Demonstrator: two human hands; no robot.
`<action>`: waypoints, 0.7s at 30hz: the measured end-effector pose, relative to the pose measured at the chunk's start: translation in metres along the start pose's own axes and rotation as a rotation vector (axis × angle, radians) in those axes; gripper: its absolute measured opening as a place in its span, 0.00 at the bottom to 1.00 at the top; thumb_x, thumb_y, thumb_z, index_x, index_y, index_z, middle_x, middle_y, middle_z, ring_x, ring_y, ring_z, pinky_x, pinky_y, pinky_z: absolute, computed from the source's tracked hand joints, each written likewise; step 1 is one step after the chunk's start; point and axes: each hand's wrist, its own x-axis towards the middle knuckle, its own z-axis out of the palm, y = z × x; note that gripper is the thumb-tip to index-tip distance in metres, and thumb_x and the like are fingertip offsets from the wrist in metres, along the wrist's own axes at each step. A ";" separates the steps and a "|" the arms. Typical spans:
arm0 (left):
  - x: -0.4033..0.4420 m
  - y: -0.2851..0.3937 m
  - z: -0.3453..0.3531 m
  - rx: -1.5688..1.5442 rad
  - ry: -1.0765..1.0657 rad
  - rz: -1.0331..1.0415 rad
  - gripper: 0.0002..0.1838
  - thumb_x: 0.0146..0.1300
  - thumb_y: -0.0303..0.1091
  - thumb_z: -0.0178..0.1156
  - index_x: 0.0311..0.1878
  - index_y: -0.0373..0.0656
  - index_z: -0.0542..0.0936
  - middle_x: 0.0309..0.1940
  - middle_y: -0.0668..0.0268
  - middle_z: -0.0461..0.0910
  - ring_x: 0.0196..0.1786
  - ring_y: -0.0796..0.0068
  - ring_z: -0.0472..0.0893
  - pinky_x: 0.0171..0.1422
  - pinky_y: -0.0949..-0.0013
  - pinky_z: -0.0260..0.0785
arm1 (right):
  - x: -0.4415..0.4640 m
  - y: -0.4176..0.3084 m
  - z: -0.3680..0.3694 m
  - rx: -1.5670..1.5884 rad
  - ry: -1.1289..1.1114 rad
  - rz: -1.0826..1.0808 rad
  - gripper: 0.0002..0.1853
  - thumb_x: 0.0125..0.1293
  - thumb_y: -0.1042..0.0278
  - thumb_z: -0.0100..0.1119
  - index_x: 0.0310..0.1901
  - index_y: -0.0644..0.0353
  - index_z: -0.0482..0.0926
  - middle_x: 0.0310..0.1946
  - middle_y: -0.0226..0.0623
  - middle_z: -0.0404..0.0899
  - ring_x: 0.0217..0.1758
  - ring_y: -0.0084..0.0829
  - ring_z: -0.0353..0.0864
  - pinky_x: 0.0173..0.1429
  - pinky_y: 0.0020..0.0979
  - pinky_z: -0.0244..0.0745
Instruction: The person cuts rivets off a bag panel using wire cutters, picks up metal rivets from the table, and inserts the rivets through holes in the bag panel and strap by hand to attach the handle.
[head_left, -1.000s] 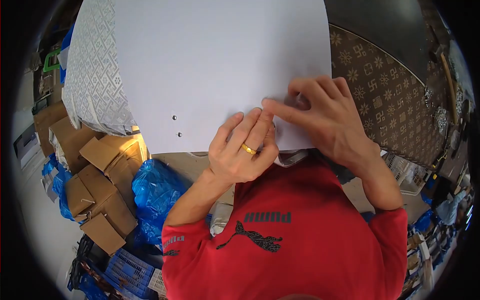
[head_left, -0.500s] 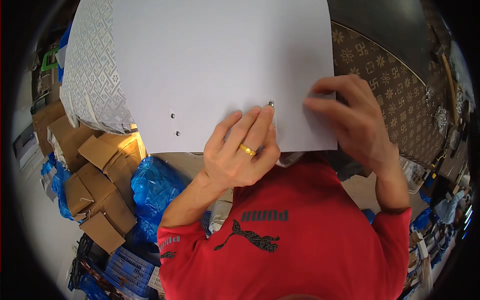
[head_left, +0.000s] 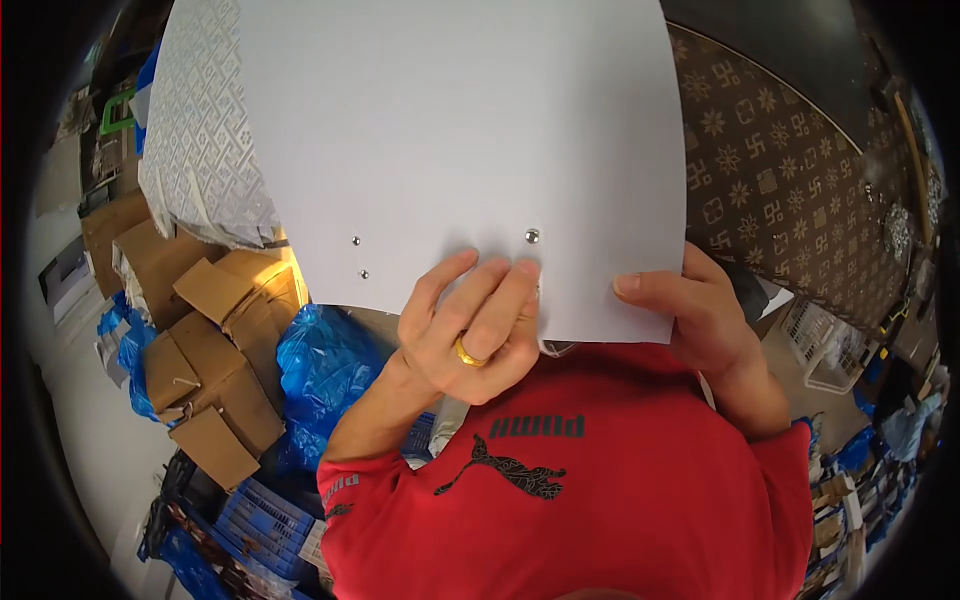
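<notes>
A large white sheet, stiff like board (head_left: 450, 130), spreads before me. Two small shiny metal studs show at its lower left, one being the stud (head_left: 356, 241). A larger round metal stud (head_left: 532, 237) sits right of the middle, just beyond my left fingertips. My left hand (head_left: 470, 325), with a gold ring, is closed, its bent fingers together on the sheet near the lower edge; what they hold, if anything, is hidden. My right hand (head_left: 705, 320) grips the sheet's lower right edge, thumb on top and other fingers mostly hidden beneath.
Behind the sheet lie a pale patterned covering (head_left: 200, 150) on the left and a brown patterned cloth (head_left: 765, 170) on the right. Cardboard boxes (head_left: 215, 370), a blue plastic bag (head_left: 325, 370) and a blue crate (head_left: 262, 525) crowd the left floor. A white basket (head_left: 820, 340) stands at right.
My right hand has come down from above the sheet and taken hold of its right edge. The sheet's lower right has shifted toward me; my left fingers now leave the larger stud uncovered.
</notes>
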 end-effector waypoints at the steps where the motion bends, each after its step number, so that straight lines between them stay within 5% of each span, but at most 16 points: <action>1: 0.001 0.002 0.001 -0.021 0.005 -0.035 0.15 0.53 0.21 0.67 0.25 0.45 0.69 0.45 0.61 0.87 0.43 0.67 0.85 0.46 0.62 0.80 | 0.000 0.002 -0.001 -0.007 -0.007 0.005 0.23 0.66 0.74 0.59 0.62 0.71 0.74 0.54 0.42 0.82 0.56 0.33 0.82 0.60 0.33 0.78; 8: 0.002 0.010 0.003 -0.094 -0.009 -0.172 0.15 0.55 0.20 0.66 0.24 0.45 0.67 0.49 0.58 0.88 0.45 0.66 0.86 0.45 0.64 0.79 | -0.001 0.012 -0.001 -0.053 0.037 -0.033 0.19 0.70 0.71 0.62 0.59 0.69 0.79 0.52 0.39 0.83 0.53 0.27 0.81 0.60 0.30 0.76; 16: -0.009 0.007 0.001 -0.022 -0.073 -0.070 0.15 0.56 0.25 0.67 0.24 0.47 0.68 0.50 0.56 0.89 0.46 0.67 0.87 0.49 0.65 0.76 | 0.001 0.017 0.000 -0.061 0.085 -0.007 0.24 0.65 0.75 0.58 0.63 0.71 0.73 0.53 0.45 0.81 0.54 0.35 0.83 0.60 0.35 0.78; 21: -0.008 0.007 -0.001 -0.035 -0.059 -0.081 0.16 0.54 0.25 0.67 0.23 0.48 0.67 0.49 0.56 0.89 0.45 0.68 0.87 0.49 0.65 0.76 | 0.002 0.019 -0.004 0.015 0.037 -0.009 0.21 0.68 0.73 0.61 0.61 0.70 0.77 0.53 0.40 0.83 0.53 0.28 0.81 0.60 0.31 0.76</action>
